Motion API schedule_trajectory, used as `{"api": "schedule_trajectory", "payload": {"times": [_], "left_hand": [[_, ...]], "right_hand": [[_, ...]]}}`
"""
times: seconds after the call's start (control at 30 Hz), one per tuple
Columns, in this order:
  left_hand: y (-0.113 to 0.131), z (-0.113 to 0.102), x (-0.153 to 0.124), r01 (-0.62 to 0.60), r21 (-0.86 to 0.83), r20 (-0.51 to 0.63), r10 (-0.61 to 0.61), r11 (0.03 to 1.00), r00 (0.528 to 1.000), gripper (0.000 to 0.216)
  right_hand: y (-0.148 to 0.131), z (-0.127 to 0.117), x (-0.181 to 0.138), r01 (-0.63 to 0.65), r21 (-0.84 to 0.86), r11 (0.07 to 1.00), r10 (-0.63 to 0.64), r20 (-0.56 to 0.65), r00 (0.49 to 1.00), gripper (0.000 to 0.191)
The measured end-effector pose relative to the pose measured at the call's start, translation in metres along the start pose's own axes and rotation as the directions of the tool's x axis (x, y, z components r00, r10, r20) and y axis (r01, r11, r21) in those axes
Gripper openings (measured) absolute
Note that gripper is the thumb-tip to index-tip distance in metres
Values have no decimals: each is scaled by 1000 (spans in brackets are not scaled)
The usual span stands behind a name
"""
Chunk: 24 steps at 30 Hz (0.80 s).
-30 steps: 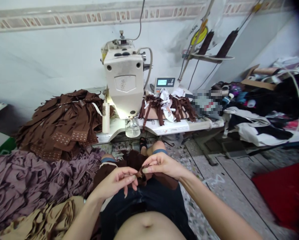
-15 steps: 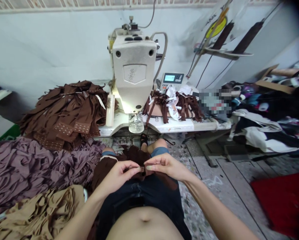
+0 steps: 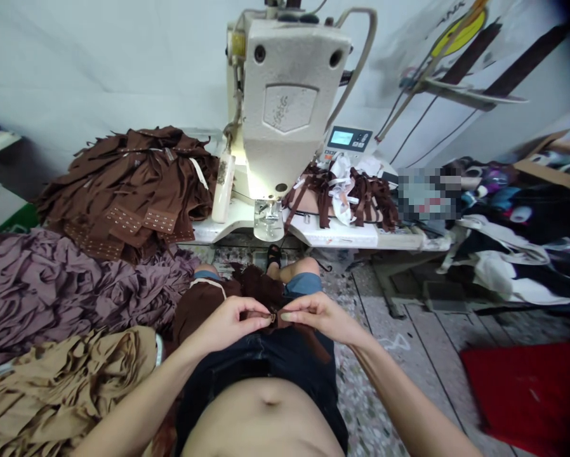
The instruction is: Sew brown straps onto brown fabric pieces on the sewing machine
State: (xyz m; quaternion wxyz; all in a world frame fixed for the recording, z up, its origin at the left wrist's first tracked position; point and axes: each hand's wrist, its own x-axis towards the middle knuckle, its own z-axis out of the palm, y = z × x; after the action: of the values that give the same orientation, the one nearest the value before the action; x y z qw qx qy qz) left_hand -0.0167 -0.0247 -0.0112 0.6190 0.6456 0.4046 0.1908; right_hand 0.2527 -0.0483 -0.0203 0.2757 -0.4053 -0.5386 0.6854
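Observation:
My left hand and my right hand meet above my lap, fingers pinched together on the two ends of a small brown strap piece. More brown fabric lies draped over my knees just beyond the hands. The white sewing machine stands straight ahead on its table, its needle area lit.
A heap of brown hook-and-eye strips lies left of the machine. Purple fabric and tan fabric pile up at my left. Brown and white straps lie right of the machine beside a control panel. A red mat lies on the floor.
The camera has tilted down and moved closer to the machine. My hands have drawn nearer together, still pinching the brown strap piece between them.

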Motion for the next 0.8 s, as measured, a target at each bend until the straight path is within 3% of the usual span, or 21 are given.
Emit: {"api": "schedule_trajectory", "payload": {"times": [0.23,0.8], "left_hand": [[-11,-1,3,5,68,60,-9,998,998,29],[-12,-4,8,68,-55,224,-54,996,973,32]], "right_hand": [[0,0,3,10,-49,999,-5,99,995,37],[-1,-5,5,136,-219,966,-94,189,977,40]]}}
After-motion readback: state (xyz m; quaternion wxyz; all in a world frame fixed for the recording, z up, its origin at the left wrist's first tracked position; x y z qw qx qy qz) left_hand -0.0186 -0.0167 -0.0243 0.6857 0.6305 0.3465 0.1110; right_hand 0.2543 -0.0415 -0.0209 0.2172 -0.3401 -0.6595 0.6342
